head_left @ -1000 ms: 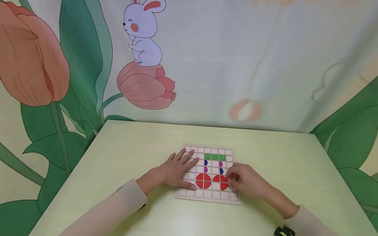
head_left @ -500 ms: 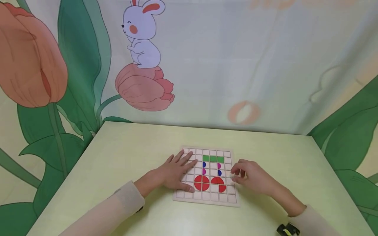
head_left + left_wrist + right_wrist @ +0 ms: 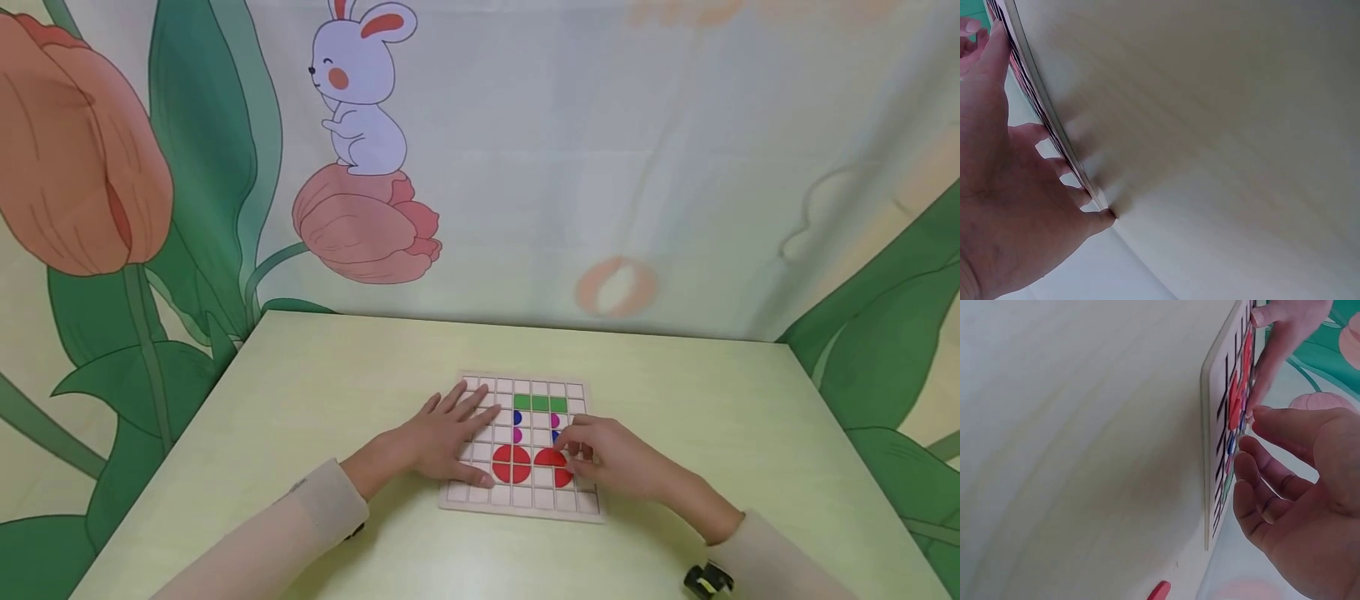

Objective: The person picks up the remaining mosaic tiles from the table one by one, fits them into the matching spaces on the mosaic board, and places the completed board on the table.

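A square wooden grid board (image 3: 522, 497) lies on the table. My left hand (image 3: 450, 437) rests on its left side, fingers spread, the thumb at the lower edge. On the board are green squares (image 3: 540, 403), small blue and pink half-discs (image 3: 517, 435) and a red circle (image 3: 512, 464) of quarter pieces. Right of that circle, my right hand (image 3: 622, 457) has its bent fingertips over a second group of red pieces (image 3: 547, 457), which they partly hide. In the right wrist view a gap shows between thumb and index finger (image 3: 1257, 450), with nothing seen in it.
One red piece (image 3: 1160, 591) lies on the table beside the board in the right wrist view; the head view does not show it. A printed curtain (image 3: 487, 167) hangs behind the far edge of the pale table (image 3: 360, 367).
My right hand lifted off the red pieces to the board's right edge, then came back left over them. The left hand has stayed in place on the board.
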Motion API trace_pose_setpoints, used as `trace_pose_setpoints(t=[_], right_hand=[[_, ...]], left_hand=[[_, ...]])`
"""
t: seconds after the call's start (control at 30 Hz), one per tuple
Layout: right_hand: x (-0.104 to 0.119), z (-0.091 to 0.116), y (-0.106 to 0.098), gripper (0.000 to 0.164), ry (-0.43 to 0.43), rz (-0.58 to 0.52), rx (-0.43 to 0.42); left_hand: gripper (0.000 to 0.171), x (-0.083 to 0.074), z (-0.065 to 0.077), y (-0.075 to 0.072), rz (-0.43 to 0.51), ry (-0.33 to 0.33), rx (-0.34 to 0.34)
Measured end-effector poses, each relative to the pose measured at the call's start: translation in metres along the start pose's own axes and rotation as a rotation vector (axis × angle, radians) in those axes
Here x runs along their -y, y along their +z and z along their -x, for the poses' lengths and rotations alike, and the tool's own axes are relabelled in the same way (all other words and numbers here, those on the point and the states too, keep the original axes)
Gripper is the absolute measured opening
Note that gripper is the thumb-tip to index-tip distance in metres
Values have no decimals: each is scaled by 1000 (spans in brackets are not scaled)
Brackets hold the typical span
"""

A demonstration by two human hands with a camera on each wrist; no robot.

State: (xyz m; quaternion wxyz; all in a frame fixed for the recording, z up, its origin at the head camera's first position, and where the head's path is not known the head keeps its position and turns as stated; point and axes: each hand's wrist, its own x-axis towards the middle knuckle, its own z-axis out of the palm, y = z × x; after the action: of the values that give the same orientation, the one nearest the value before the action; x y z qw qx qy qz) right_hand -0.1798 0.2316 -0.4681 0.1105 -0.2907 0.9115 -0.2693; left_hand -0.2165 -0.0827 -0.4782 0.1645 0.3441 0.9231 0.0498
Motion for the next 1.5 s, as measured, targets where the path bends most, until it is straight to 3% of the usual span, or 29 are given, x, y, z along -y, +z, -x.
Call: trace_pose_setpoints(t=[0.4,1.1,1.5], right_hand=[[-7,-15,4,18,-34,7,11],[-6,-15,-1,18,-8,25,13],[-9,-15,4,17,-4,32,13]], left_hand=[[112,1,-3,2,-24,-2,-6],[113,4,-6,1,-36,-21,-7],[114,5,-6,8,-27,-13,-17]])
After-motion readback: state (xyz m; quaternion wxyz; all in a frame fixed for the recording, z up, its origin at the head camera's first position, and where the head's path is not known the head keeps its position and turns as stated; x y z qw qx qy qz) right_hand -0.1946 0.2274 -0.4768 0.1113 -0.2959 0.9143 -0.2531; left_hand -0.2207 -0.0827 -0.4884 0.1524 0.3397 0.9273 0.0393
